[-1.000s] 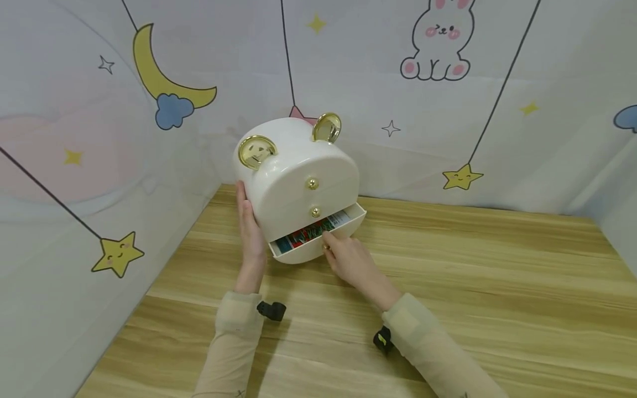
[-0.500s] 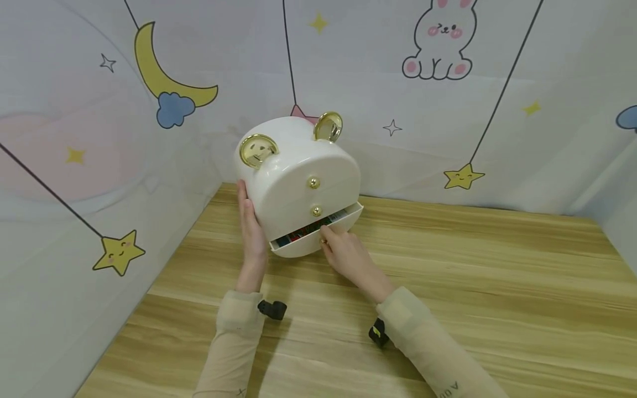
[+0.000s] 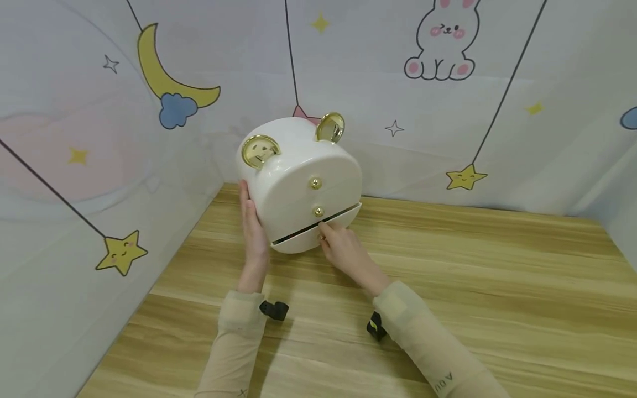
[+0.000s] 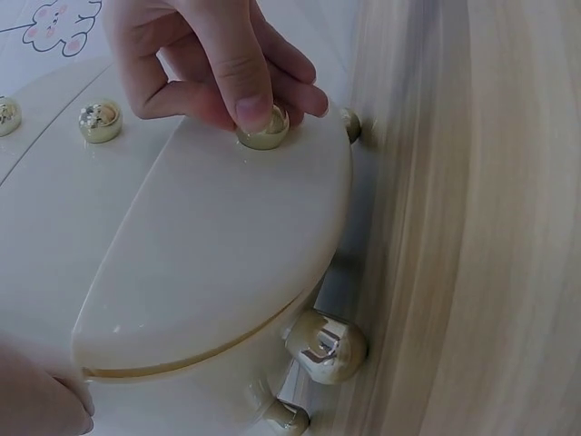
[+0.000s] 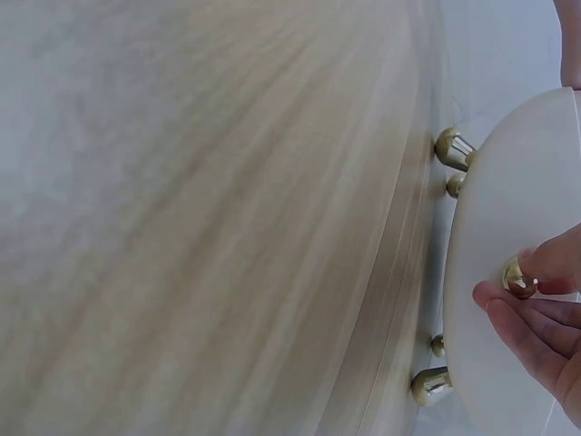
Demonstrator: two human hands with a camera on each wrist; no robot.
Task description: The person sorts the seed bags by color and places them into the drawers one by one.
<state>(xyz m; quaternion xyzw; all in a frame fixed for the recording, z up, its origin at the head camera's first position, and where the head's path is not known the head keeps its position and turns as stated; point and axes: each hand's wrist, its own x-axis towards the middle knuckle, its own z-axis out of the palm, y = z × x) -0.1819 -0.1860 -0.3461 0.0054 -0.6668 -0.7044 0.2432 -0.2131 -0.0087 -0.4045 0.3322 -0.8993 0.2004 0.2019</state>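
A white rounded storage box (image 3: 293,166) with gold ears stands on the table toward the back left. Its bottom drawer (image 3: 303,240) sits almost flush, with a thin dark gap along its top edge in the head view. My right hand (image 3: 345,251) pinches that drawer's gold knob (image 4: 265,136) between thumb and fingers; the right wrist view shows the same knob (image 5: 519,278) up close. My left hand (image 3: 255,232) lies along the box's left side, fingers straight and pointing up. Two more gold knobs (image 3: 316,183) mark the front above. The drawer's contents are hidden.
Short gold feet (image 5: 431,386) hold the box off the wood-grain table (image 3: 473,287). Behind it hangs a white cloth backdrop (image 3: 378,166) printed with stars and a rabbit, and another cloth side (image 3: 164,166) runs along the left.
The bottom drawer has slid inward, from showing colourful packets to a thin gap. My right hand moved with it toward the box. The left hand has stayed on the side.
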